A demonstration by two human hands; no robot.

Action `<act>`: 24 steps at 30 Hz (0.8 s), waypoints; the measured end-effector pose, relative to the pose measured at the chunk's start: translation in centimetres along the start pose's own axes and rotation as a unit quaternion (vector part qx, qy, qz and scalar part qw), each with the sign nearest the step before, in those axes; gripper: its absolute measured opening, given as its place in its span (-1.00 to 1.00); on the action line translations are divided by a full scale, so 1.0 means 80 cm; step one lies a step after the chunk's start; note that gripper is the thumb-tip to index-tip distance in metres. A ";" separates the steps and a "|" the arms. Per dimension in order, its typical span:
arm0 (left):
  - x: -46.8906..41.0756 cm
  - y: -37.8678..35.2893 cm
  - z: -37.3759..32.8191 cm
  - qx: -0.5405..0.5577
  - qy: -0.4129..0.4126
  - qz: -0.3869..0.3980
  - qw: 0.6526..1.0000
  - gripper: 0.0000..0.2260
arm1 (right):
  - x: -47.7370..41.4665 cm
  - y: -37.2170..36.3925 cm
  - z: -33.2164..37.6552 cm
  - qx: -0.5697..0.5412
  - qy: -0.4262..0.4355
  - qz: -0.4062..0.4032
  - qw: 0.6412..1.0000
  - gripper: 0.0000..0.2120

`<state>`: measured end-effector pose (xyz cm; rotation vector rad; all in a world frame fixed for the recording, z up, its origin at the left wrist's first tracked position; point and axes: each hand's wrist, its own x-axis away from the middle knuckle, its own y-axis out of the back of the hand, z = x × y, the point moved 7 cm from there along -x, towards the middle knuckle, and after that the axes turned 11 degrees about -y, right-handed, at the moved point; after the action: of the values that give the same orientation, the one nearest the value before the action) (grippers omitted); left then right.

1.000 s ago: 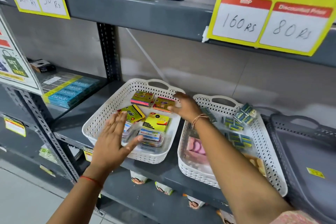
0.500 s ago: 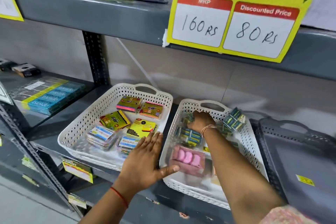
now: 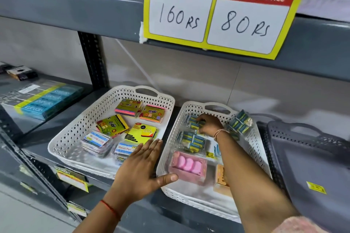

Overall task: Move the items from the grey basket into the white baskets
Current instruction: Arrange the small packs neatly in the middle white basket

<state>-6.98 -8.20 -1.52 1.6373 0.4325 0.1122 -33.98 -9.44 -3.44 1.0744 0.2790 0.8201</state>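
Two white baskets (image 3: 166,100) (image 3: 259,149), one grey basket (image 3: 303,138), two hands (image 3: 140,170) (image 3: 209,125).

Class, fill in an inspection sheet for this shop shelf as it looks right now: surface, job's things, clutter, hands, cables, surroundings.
Surface: grey metal shelf, holds three baskets.
Job's things: left white basket with sticky-note packs; right white basket with blue packs and pink erasers; grey basket looks empty.
Clutter: blue boxes on the neighbouring shelf.
Hands: left hand flat between the white baskets; right hand on a blue pack.
Cables: nothing seen.
Surroundings: price sign, books above.
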 end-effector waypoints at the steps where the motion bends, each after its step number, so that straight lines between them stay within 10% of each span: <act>1: 0.000 0.000 -0.001 0.002 -0.003 -0.002 1.000 -0.12 | 0.003 0.001 -0.001 0.002 0.005 -0.002 1.000 -0.54; 7: -0.003 0.004 -0.002 0.043 -0.006 -0.023 0.999 -0.02 | 0.024 0.052 -0.006 0.238 0.090 -0.126 0.959 -0.57; 11: -0.001 0.008 -0.003 0.056 0.002 -0.027 0.998 0.07 | 0.010 0.059 -0.063 0.369 -0.002 -0.106 0.923 -0.61; 19: 0.001 0.011 -0.003 0.062 0.014 -0.016 0.998 0.12 | 0.016 0.075 -0.086 0.440 0.031 -0.109 0.891 -0.65; 24: -0.002 0.010 0.000 0.057 0.024 -0.015 0.998 0.15 | 0.022 0.099 -0.062 0.327 0.037 -0.076 0.941 -0.46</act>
<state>-6.94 -8.27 -0.71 1.7411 0.5090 0.1067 -39.25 -3.12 1.37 1.6179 0.7251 0.6385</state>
